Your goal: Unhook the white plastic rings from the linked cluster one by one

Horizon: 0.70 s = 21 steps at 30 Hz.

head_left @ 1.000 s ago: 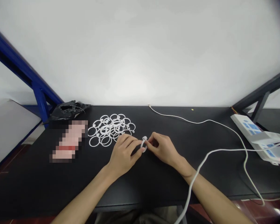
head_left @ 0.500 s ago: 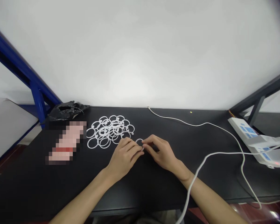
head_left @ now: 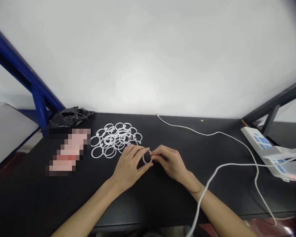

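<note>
Above the black table, a single white plastic ring is between my two hands. My left hand holds it from the left, index finger at its top edge and thumb at its lower edge. With thumb and forefinger, my right hand pinches the ring's right side. The fingertips hide part of that side. Just beyond my left hand lies a loose pile of similar white rings, several overlapping, with small round knobs on them.
A blurred pinkish item lies left of the pile, with a crumpled black plastic bag behind it. A white cable crosses over my right forearm to a white power strip at right. Blue metal frame stands at the left.
My left index finger and thumb have spread apart around the ring, so more of it shows. My right hand keeps its pinch and has hardly moved.
</note>
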Each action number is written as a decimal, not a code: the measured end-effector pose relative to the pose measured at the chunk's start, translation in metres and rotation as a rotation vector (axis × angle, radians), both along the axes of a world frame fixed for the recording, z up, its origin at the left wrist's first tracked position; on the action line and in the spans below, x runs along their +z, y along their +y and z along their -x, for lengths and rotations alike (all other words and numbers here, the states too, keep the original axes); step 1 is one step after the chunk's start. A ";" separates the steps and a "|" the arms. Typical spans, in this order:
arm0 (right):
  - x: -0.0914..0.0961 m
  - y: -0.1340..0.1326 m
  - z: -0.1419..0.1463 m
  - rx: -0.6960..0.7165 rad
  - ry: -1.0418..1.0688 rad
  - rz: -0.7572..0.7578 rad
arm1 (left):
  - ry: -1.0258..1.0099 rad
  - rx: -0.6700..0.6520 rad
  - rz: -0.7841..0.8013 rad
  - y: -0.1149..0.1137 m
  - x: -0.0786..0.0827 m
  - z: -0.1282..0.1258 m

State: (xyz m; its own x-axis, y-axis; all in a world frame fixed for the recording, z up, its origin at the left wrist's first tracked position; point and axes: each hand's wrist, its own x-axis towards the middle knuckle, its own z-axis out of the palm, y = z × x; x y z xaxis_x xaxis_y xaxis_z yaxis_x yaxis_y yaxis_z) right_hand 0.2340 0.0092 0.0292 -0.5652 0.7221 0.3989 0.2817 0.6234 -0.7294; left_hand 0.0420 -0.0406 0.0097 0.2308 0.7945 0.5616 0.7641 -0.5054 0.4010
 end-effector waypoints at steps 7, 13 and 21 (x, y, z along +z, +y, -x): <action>-0.006 0.005 -0.001 -0.173 -0.096 0.053 | 0.069 0.376 -0.056 0.014 0.005 0.037; -0.009 0.008 -0.001 -0.189 -0.163 0.014 | 0.209 0.694 0.035 0.031 0.002 0.076; -0.011 0.010 -0.002 -0.198 -0.189 0.013 | 0.193 0.701 0.129 0.032 0.001 0.076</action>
State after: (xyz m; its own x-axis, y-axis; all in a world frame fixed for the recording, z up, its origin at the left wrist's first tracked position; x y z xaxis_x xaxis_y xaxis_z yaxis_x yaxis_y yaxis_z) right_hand 0.2357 0.0190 0.0184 -0.4756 0.8307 0.2896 0.5291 0.5331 -0.6602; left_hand -0.0343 -0.0084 0.0110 -0.2699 0.8490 0.4542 0.9533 0.1694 0.2499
